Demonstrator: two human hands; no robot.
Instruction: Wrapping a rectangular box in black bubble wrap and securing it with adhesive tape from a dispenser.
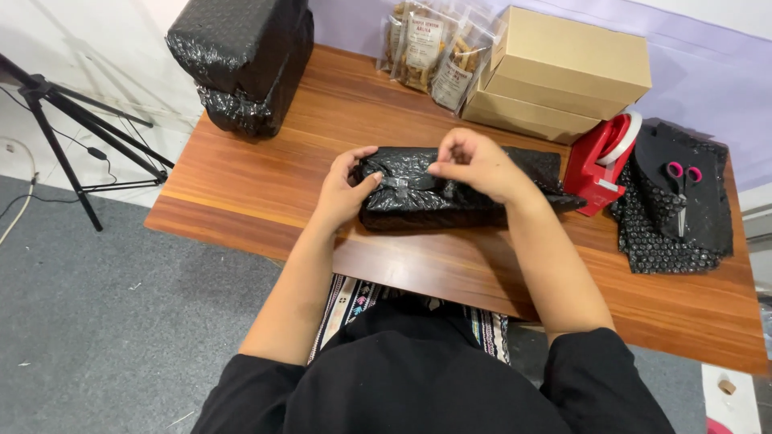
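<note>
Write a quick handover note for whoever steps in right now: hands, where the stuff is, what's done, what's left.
Left hand grips the left end of the black bubble-wrapped parcel on the wooden table.
Right hand presses on the parcel's top by a strip of clear tape.
Red tape dispenser and scissors lie to the right.
Done: parcel wrapped, one strip on.
Left: probably smoothing the tape; the right end looks loose.

a: what carries everything here?

b: a wooden table, reddish-brown, running across the middle of the frame.

a: what lies on it?

b: upper left, a stack of black bubble-wrapped parcels. top centre, clear snack packets beside two stacked cardboard boxes. at centre, a black bubble-wrapped bundle. right of it, a red tape dispenser, then black bubble wrap sheets with pink-handled scissors on top.
</note>
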